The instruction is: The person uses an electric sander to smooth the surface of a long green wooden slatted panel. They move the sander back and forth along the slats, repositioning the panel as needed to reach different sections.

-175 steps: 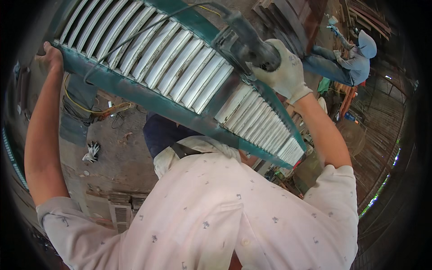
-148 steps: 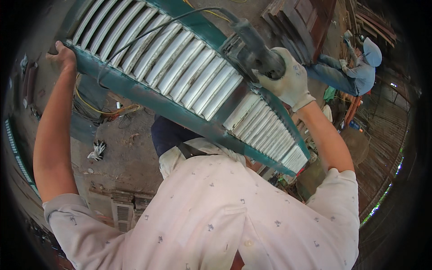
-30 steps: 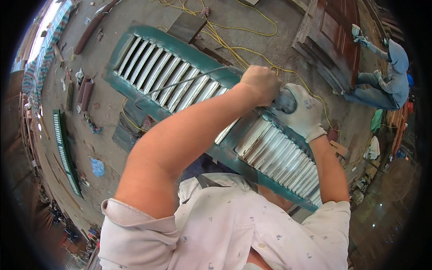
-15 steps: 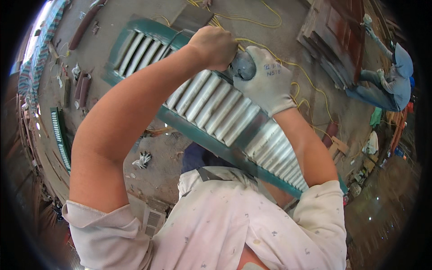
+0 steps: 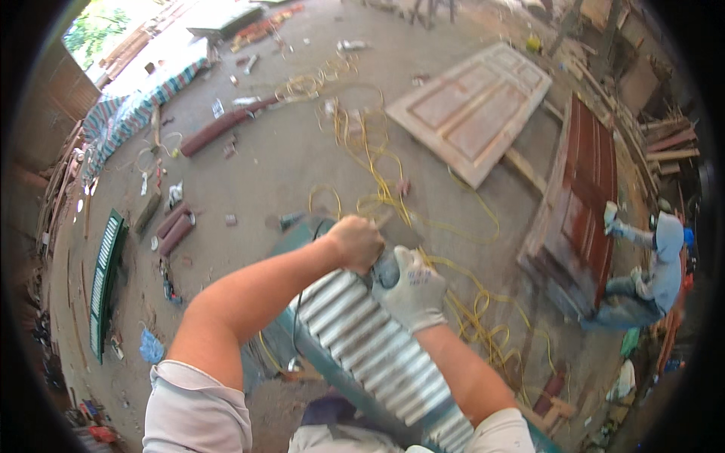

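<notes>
A green louvred shutter panel point(image 5: 361, 332) with bare, greyish slats slants from beneath my hands toward the lower right. My bare left hand point(image 5: 355, 243) is closed in a fist at the rear of a grey handheld power tool point(image 5: 387, 269). On its other side, my right hand point(image 5: 414, 291), in a pale work glove, wraps round the tool's rounded body. The tool is over the upper part of the slats; its working face is hidden, so its exact kind is unclear. A dark cable point(image 5: 296, 321) hangs across the panel's left edge.
Tangled yellow cords point(image 5: 476, 325) lie right of the panel. A pale panelled door point(image 5: 479, 109) lies ahead, with reddish-brown doors point(image 5: 578, 204) at right, where a co-worker point(image 5: 657, 272) in a hood crouches. Another green shutter point(image 5: 106, 283) and maroon rolls point(image 5: 177, 230) lie left.
My view has tilted upward, bringing in more floor and the pale door. The panel and my arms appear lower in the picture. Both hands keep hold of the tool.
</notes>
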`<state>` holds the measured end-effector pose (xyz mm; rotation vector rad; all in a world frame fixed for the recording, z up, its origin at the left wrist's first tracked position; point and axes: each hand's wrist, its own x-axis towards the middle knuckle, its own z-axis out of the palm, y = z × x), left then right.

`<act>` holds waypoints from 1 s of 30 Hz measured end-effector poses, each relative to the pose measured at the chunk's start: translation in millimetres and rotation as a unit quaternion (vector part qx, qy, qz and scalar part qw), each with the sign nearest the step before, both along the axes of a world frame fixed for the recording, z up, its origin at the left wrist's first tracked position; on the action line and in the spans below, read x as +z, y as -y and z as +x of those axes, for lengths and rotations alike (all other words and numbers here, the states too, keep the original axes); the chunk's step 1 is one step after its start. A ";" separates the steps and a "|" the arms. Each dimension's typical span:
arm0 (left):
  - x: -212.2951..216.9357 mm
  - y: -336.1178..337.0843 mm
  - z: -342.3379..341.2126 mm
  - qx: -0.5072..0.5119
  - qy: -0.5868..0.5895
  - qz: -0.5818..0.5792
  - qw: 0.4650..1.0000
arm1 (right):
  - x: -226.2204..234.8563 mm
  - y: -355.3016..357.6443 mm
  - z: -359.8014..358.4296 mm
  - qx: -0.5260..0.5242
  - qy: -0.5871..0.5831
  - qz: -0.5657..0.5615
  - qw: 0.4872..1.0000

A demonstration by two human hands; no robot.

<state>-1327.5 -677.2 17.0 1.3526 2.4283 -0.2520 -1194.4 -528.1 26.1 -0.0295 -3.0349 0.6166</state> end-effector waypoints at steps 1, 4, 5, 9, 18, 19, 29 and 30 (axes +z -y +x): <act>17.3 4.0 -7.2 0.004 0.000 -0.041 0.999 | 1.8 6.1 -11.6 0.004 -0.004 0.000 1.000; 5.2 32.6 -38.3 0.030 -0.026 -0.007 0.999 | -0.8 25.5 -47.1 0.023 0.000 -0.007 1.000; 12.4 35.5 -48.5 0.035 -0.023 -0.035 0.999 | -1.4 32.2 -58.6 0.025 0.002 -0.009 1.000; -6.2 66.9 -94.0 0.053 -0.065 -0.019 0.996 | 12.7 65.9 -100.5 0.015 0.050 -0.016 0.999; -30.8 120.2 -118.4 0.141 -0.093 -0.103 0.980 | -28.0 98.7 -135.0 0.091 -0.048 -0.096 0.990; -29.6 110.6 -103.5 0.114 -0.122 -0.038 0.985 | -24.1 88.4 -125.2 0.081 -0.019 -0.062 0.995; -19.2 0.8 -3.2 0.065 -0.116 0.014 0.991 | -14.7 -15.1 -23.9 0.042 -0.013 0.017 0.999; -14.2 -5.3 9.3 0.077 -0.107 0.016 0.991 | -19.5 -27.6 -14.4 0.078 -0.047 0.022 0.996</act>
